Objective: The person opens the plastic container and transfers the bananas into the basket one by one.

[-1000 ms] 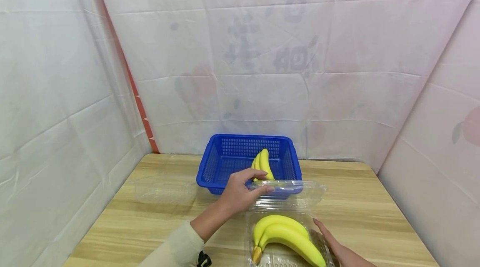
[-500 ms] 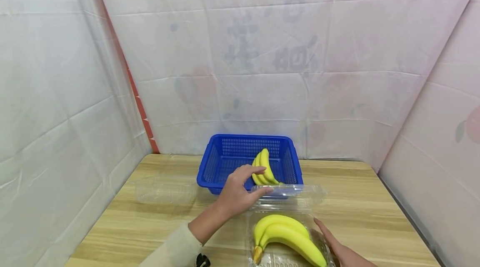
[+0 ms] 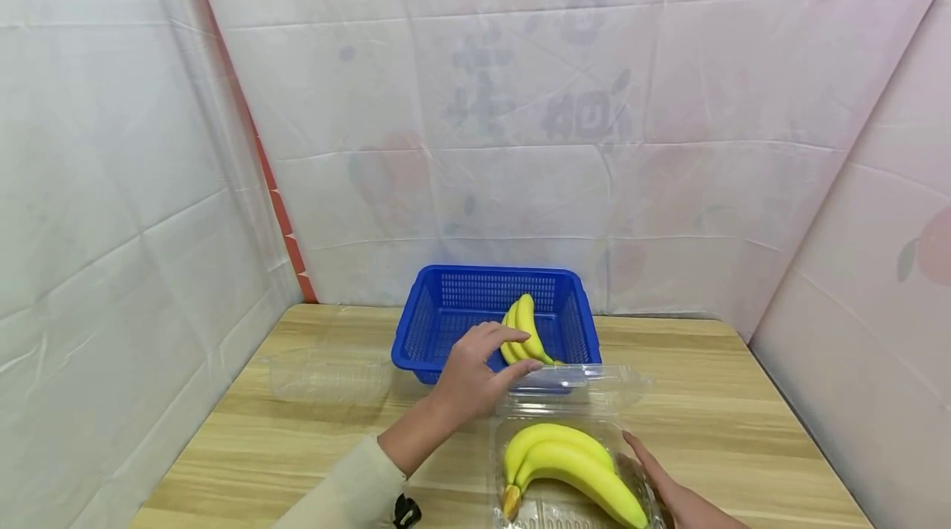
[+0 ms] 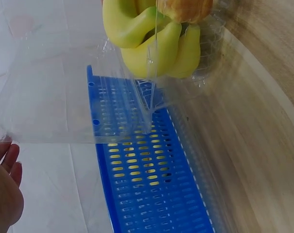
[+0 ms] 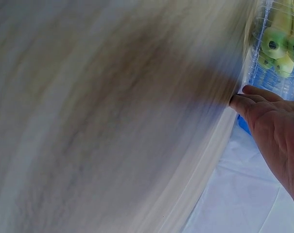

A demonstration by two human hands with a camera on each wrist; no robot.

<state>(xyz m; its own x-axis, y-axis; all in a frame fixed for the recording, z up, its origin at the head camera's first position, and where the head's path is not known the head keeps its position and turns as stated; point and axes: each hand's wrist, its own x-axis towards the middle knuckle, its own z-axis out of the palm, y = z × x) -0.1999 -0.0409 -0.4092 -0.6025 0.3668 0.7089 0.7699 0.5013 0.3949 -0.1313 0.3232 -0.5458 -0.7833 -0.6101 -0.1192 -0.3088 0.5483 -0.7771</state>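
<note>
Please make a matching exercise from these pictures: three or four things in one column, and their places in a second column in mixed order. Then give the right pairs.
Things
1. bananas in the basket
2. bananas in the clear box
3. left hand
4. empty clear container

Places
A. on the table, left of the blue basket
B. at the near edge of the table, by the right hand
C. on the raised lid of the clear box
D. toward the right wall of the blue basket

Pairs: 1-D, 2-B, 3-C, 4-A
</note>
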